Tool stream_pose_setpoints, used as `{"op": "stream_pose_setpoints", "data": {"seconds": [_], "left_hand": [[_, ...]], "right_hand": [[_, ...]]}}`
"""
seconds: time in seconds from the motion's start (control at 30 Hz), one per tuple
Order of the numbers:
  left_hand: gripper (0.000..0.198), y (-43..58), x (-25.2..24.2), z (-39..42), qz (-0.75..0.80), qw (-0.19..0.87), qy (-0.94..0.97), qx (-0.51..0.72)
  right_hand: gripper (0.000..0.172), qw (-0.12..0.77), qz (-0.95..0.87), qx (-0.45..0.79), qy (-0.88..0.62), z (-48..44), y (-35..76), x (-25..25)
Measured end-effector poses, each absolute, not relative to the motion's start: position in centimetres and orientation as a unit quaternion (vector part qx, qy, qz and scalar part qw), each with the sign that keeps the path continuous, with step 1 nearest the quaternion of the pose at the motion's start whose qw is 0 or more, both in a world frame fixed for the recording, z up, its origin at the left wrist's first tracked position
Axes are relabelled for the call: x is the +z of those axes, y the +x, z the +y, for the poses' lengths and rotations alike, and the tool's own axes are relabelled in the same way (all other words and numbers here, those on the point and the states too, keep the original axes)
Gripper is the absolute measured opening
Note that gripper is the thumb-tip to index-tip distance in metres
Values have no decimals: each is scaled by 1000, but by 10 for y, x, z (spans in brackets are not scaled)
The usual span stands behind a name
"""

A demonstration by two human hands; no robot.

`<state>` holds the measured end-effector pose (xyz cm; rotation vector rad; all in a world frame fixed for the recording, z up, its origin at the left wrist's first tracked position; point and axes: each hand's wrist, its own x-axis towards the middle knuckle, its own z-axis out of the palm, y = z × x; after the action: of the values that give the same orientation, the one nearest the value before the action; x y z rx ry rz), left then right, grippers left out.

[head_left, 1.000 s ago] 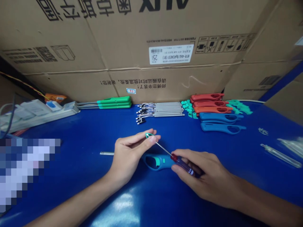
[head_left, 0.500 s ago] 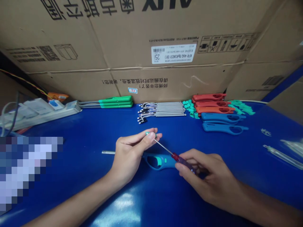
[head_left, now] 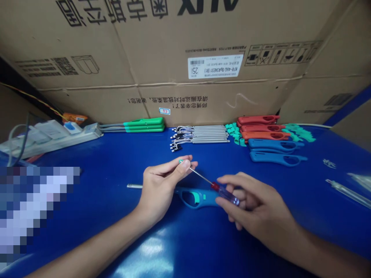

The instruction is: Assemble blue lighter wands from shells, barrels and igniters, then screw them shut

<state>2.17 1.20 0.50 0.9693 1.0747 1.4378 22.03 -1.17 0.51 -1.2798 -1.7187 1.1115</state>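
Observation:
My left hand [head_left: 159, 185] pinches a small teal plastic piece [head_left: 181, 161] between thumb and fingertips; most of that piece is hidden. The thin metal shaft of a screwdriver [head_left: 226, 194] reaches the left fingertips, its tip covered by the thumb. Its clear handle with a red collar is held by my right hand [head_left: 255, 208], thumb below and index finger above, the grip loose. On the table beyond both hands lies a blue lighter [head_left: 199, 197] with a teal trigger and a metal tube [head_left: 133, 186] showing left of my left wrist.
At the back stand green-handled lighters [head_left: 145, 124], a row of metal tubes with wires [head_left: 210, 133], teal caps [head_left: 236, 133], and red [head_left: 257, 120] and blue [head_left: 278, 158] handles. A power strip [head_left: 66, 141] lies left, clear-wrapped tubes [head_left: 350, 193] right. A cardboard box [head_left: 162, 46] walls the back.
The right hand's fingers have loosened and spread around the screwdriver, baring more of its handle. The left hand stays in place. The view has shifted slightly.

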Motion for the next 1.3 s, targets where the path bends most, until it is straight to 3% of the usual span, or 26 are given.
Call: {"op": "stream_pose_setpoints", "data": {"seconds": [0.17, 0.4, 0.5, 0.57, 0.7, 0.83, 0.97, 1.1, 1.17, 1.3], "left_hand": [[18, 22, 8, 11, 442, 521, 412, 603], [18, 21, 8, 13, 434, 528, 408, 605], [19, 21, 7, 14, 432, 532, 400, 608], [20, 20, 7, 14, 436, 528, 404, 606], [19, 20, 6, 14, 441, 515, 419, 604], [20, 19, 4, 15, 440, 516, 423, 601], [21, 12, 1, 22, 452, 502, 426, 602], [20, 1, 3, 33, 452, 467, 433, 624], [22, -3, 6, 37, 463, 440, 453, 622], [25, -3, 11, 38, 488, 389, 500, 601]], "right_hand": [[24, 356, -615, 488, -508, -15, 219, 9], [46, 198, -457, 777, -385, -9, 220, 22], [42, 221, -460, 762, -398, -6, 221, 24], [49, 224, -479, 735, -424, -4, 221, 24], [42, 189, -452, 766, -417, -1, 221, 19], [57, 158, -390, 810, -408, 4, 224, 14], [53, 205, -486, 719, -452, 13, 233, 21], [40, 310, -691, 397, -519, 23, 248, 17], [30, 318, -755, 239, -520, 28, 252, 8], [20, 294, -806, 133, -496, 36, 254, -10]]}}
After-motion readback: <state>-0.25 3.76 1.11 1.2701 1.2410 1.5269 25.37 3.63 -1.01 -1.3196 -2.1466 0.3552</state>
